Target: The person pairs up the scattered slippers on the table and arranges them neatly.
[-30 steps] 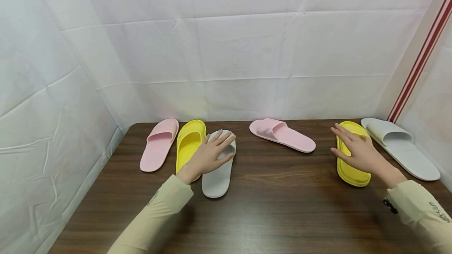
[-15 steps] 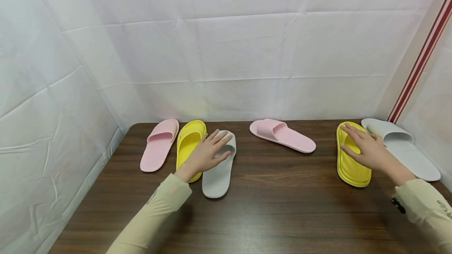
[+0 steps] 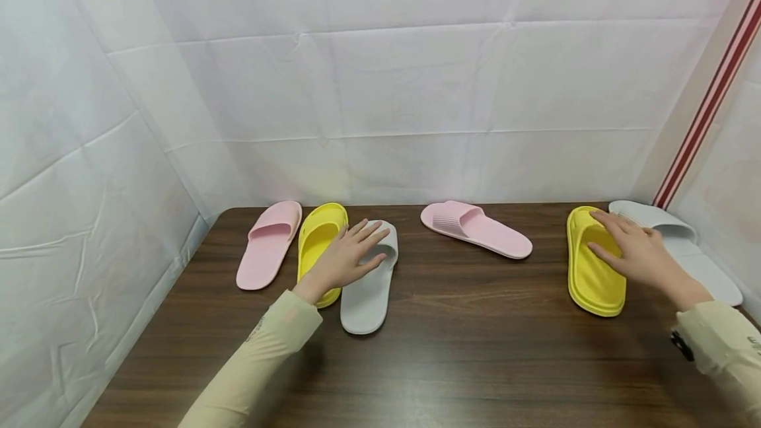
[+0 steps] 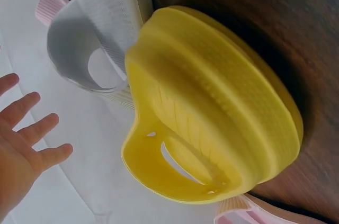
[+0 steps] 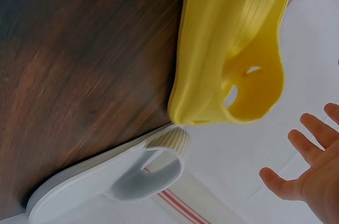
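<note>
My left hand hovers with fingers spread over a light grey slipper and the edge of a yellow slipper, holding neither. In the left wrist view its fingers stay apart from the yellow slipper, which fills the middle. On the right, my other hand reaches with straight fingers above a second yellow slipper and partly hides a second light grey slipper. The right wrist view has that hand at the lower right, clear of both.
A pink slipper lies at the far left of the dark wooden table. Another pink slipper lies slantwise near the back middle. White sheeting hangs behind and at the sides, with a red stripe at right.
My right hand has moved rightward from the yellow slipper toward the grey one, uncovering more of the yellow one. My left hand has shifted only slightly left. The slippers have stayed put.
</note>
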A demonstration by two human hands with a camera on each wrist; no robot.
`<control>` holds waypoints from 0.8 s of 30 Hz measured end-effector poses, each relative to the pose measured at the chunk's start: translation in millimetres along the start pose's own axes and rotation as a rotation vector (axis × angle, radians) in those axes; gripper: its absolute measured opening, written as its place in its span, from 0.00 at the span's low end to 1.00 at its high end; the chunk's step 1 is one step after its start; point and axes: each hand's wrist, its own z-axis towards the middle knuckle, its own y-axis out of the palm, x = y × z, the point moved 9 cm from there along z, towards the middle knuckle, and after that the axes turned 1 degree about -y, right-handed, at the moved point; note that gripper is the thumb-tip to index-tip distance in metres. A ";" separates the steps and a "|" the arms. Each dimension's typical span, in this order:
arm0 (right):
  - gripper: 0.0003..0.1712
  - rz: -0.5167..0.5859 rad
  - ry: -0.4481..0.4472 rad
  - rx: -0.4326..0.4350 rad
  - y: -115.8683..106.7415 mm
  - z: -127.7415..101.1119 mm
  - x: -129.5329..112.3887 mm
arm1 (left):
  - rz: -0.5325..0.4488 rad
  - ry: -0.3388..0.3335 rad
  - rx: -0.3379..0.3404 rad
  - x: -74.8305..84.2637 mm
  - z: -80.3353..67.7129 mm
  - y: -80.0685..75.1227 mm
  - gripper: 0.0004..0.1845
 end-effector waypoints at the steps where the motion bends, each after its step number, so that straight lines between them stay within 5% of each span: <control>1: 0.36 -0.002 0.003 0.000 -0.1 -0.1 1.9 | 0.000 0.000 -0.002 -0.7 0.1 0.2 0.26; 24: 0.34 -0.009 0.152 -0.161 5.3 -3.0 63.1 | -0.012 0.012 -0.005 -8.7 4.0 8.7 0.23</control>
